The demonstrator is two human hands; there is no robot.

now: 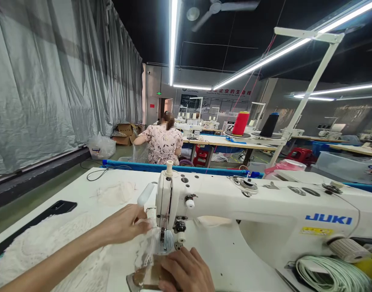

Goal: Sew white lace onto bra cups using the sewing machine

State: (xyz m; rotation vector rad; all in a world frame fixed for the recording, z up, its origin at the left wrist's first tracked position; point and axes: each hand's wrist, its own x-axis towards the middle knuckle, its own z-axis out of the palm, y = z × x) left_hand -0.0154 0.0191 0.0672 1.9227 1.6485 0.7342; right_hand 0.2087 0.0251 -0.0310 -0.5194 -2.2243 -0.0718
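A white sewing machine [222, 198] stands before me, its needle area over the bed at the left end. My left hand [131, 223] is just left of the machine head, thumb and fingers pinched on thin white lace [148, 253]. The lace runs down beside the presser foot toward the metal plate in front. My right hand [187, 271] lies low on the bed, right of the lace, with fingers bent and close together. Whatever its fingertips hold is hidden. A larger spread of white lace fabric [52, 243] covers the table under my left forearm.
A dark phone [63, 207] lies at the table's left edge, near a small pale fabric piece [116, 192]. Coiled pale green cord [328, 271] sits at the lower right. Red [241, 123] and black [269, 125] thread cones stand behind. A person [164, 142] sits ahead.
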